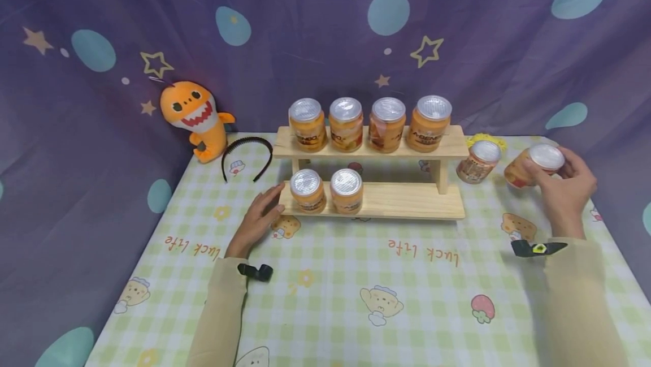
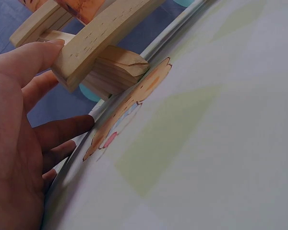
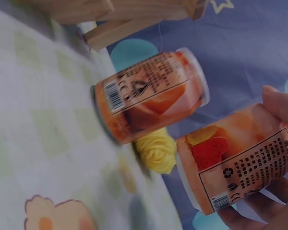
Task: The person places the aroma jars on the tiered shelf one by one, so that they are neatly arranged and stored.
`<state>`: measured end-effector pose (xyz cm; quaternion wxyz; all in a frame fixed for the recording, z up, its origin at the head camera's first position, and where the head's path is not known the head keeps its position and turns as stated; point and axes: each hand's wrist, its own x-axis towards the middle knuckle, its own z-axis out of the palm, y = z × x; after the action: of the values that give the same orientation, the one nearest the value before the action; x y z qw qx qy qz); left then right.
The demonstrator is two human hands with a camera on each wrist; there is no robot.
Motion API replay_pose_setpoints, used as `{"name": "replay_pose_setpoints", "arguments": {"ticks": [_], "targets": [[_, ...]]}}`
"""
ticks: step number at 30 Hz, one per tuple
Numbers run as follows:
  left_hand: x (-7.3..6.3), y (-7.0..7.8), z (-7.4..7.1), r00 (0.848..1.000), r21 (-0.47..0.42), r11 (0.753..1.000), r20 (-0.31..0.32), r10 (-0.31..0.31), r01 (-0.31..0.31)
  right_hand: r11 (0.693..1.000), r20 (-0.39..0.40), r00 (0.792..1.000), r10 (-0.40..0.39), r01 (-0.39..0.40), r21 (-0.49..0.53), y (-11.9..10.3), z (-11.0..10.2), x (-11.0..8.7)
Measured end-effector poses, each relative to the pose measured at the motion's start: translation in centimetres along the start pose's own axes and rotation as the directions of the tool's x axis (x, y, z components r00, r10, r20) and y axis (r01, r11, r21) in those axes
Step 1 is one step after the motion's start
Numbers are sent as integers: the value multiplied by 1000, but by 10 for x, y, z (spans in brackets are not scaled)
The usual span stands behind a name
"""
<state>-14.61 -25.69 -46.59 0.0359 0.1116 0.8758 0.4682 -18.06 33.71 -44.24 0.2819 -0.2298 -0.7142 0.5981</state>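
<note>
A two-tier wooden rack (image 1: 407, 200) bears several orange cans with clear lids (image 1: 389, 125) on top and two cans (image 1: 347, 190) on the lower board's left half. At that board's left end, my left hand (image 1: 256, 220) touches the wood with thumb and fingertips, its fingers fairly straight. On the far right my right hand (image 1: 567, 189) grips another orange can (image 1: 524, 172) around its side. The right wrist view shows this can (image 3: 237, 160) tilted and held above the cloth. Beside it, one more can (image 1: 478, 162) stands on the table, right of the rack.
An orange shark plush (image 1: 195, 121) leans at the back left, with a black headband (image 1: 247, 142) next to it. Something yellow like a yarn ball (image 3: 156, 151) lies behind the standing can. A patterned curtain (image 1: 310, 33) hangs behind the checked tablecloth (image 1: 330, 310).
</note>
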Motion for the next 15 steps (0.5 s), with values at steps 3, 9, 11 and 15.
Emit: {"name": "replay_pose_setpoints", "arguments": {"ticks": [3, 9, 11, 15], "targets": [[0, 0, 0, 1000, -2, 1000, -4, 1, -1, 1000, -3, 1000, -15, 15, 19, -6, -2, -4], [-1, 2, 0, 1000, 3, 1000, -7, 4, -4, 999, 2, 999, -34, 34, 32, -17, -7, -12], [-1, 2, 0, 1000, 4, 1000, -5, 3, -3, 998, 2, 999, -48, 47, 39, -22, -8, -14], [-1, 2, 0, 1000, 8, 1000, -1, 4, -4, 994, 12, 998, -63, 62, 85, -31, -10, -22]]}}
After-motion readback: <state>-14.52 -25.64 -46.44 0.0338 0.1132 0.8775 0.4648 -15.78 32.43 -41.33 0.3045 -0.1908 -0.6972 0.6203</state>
